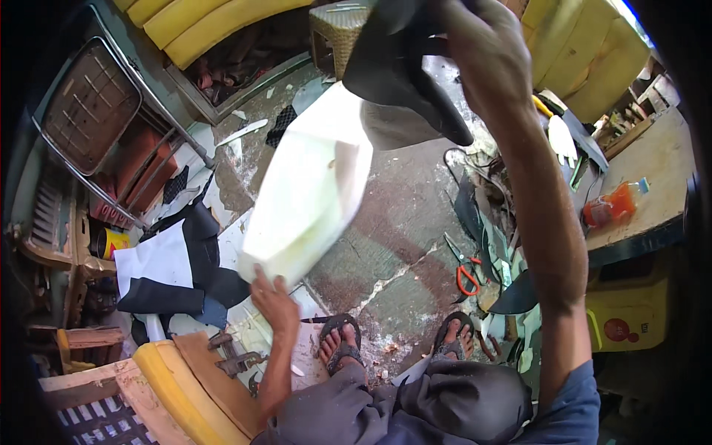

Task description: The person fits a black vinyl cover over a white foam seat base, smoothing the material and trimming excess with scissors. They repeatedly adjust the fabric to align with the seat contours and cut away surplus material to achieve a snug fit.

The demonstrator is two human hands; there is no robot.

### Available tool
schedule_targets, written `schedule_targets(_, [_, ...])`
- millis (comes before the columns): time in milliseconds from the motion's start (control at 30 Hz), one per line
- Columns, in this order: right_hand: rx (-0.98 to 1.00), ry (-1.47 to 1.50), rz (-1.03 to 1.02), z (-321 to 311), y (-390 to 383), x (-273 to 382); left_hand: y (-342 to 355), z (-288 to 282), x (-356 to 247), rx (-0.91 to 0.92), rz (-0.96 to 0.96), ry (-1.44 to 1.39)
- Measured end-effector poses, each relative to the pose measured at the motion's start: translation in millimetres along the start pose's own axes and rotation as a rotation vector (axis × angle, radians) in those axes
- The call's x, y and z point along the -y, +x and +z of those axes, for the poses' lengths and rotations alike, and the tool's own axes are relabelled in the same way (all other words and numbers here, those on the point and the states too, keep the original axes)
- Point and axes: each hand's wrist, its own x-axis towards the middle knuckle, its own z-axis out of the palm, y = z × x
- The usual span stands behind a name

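A pale, angular foam pad [315, 193] slants before me, its near end to my left. The dark sheet [389, 67] I hold hangs bent by the pad's far end.

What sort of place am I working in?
Probably an upholstery or similar workshop: there are scissors, dark offcuts lying about, and a ribbed yellow panel that looks padded.

The fisheye view looks steeply down from the person's head, across the lap [463, 397] to the sandalled feet [341, 347] and floor [400, 200]. The right hand [489, 48] sits far nearer the lens than they do.
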Motion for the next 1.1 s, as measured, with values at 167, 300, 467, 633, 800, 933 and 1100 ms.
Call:
schedule_targets(167, [0.261, 0.067, 0.042, 72.1, -8.4, 25.4, 97.2, -104.0, -38.3, 0.351, -0.239, -1.290])
schedule_targets(300, [0.222, 0.082, 0.027, 73.2, -9.5, 28.6, 129.5, -175.7, -102.7, 0.231, -0.027, -1.685])
schedule_targets(467, [-0.018, 0.028, 0.265, -17.2, -10.3, 10.3, 162.3, -236.6, -91.1, -0.070, 0.006, -1.532])
schedule_targets(633, [0.440, -0.482, -0.404, -35.6, -109.9, 31.1, 156.2, -280.8, -86.0, 0.327, 0.591, -0.848])
schedule_targets(800, [1.091, -0.211, -0.011, -25.3, -174.0, -0.4, 128.8, -299.9, -93.2, 0.661, 0.668, -0.706])
schedule_targets(933, [1.083, -0.399, 0.085, -50.3, -157.1, 4.4, 143.4, -268.9, -28.4, 0.811, 0.468, -0.615])
schedule_targets(1100, [0.967, -0.827, 0.093, -85.7, -121.3, -42.6, 163.7, -252.8, -34.2, 0.511, 0.303, -0.766])
